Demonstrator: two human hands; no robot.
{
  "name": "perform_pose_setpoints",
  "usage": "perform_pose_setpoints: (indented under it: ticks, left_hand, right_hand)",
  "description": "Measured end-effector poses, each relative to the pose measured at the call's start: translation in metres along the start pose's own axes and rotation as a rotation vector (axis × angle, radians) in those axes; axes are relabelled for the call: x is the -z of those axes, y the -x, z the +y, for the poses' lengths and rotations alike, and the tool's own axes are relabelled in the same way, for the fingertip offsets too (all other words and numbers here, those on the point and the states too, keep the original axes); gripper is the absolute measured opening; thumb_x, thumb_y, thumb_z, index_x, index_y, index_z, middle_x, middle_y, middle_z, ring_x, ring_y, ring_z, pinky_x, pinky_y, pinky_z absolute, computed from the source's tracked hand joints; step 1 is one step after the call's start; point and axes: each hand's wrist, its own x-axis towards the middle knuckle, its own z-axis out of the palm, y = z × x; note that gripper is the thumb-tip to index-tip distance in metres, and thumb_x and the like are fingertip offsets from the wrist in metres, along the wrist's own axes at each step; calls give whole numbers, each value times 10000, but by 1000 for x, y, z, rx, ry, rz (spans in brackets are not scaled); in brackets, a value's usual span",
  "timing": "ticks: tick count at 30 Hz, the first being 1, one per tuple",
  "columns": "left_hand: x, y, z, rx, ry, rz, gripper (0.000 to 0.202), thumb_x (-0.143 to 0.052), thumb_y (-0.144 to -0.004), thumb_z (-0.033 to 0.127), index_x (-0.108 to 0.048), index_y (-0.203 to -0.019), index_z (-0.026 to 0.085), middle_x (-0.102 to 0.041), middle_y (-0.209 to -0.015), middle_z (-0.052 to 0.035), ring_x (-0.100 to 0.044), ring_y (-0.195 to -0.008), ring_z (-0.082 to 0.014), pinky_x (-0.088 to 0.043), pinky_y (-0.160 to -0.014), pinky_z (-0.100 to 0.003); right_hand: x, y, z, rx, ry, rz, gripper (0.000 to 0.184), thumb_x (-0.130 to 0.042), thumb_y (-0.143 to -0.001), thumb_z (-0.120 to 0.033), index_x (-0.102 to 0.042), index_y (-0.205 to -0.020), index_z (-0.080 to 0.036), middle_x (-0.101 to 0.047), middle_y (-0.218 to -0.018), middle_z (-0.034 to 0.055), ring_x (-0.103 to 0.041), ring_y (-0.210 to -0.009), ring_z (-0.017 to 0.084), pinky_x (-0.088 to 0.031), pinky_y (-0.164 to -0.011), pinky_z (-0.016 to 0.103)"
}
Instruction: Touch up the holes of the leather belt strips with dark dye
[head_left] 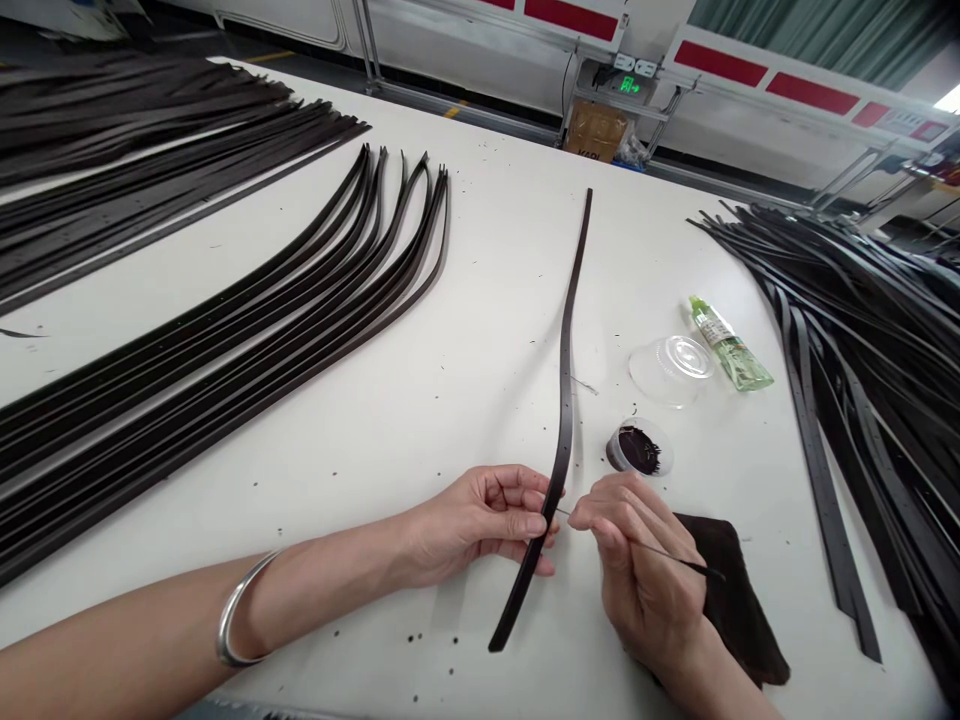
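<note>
- At the near side, the left hand [480, 525] holds a dark leather strap [564, 420] upright on edge, fingers closed around it
- Just right, the right hand [645, 565] pinches a thin applicator [667, 549], its tip just beside the strap

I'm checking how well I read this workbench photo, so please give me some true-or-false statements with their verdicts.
1. The left hand grips a dark leather strap. True.
2. The metal bangle is on the right wrist. False: it is on the left wrist.
3. The right hand holds a thin dark-tipped applicator. True.
4. The small cup of dark paste is covered by a lid. False: it is open, and a clear plastic lid lies apart from it.
5. A dark cloth lies partly beneath the right hand. True.
</note>
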Motion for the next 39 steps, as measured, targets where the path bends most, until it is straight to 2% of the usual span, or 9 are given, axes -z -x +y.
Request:
perform_pose_setpoints:
  ticks: [14, 25, 33, 39]
  left_hand:
    - [0, 0, -1, -11, -12, 5, 153, -703, -818, 109, -632, -947, 153, -598, -856, -24, -598, -820, -146, -588, -803, -406]
    - [-2, 0, 0, -4, -5, 15, 172, -721, -807, 131, -639, -954, 160, -605, -853, -20, -595, -813, -149, -579, -813, -415]
    - [0, 0, 0, -7, -5, 4, 173, -709, -817, 123, -635, -969, 155, -610, -855, -19, -596, -812, -145, -576, -809, -410]
    - [-1, 0, 0, -2, -2, 24, 203, -762, -774, 162, -648, -942, 162, -614, -831, -12, -599, -798, -153, -576, -798, -414]
  right_hand:
    - [1, 2, -1, -60, 20, -4, 223, -395, -894, 7, -534, -851, -161, -614, -692, 34, -541, -665, 149, -443, -621, 317]
    - [2, 4, -1, -54, 6, -11, 235, -394, -893, 13, -546, -918, -165, -635, -732, 42, -568, -709, 162, -457, -648, 333]
    - [1, 5, -1, -62, 6, 4, 237, -396, -883, 26, -545, -919, -155, -625, -711, 41, -551, -691, 156, -437, -629, 326]
    - [3, 3, -3, -71, 37, -8, 231, -393, -893, 10, -542, -887, -167, -617, -695, 35, -532, -672, 151, -423, -618, 320]
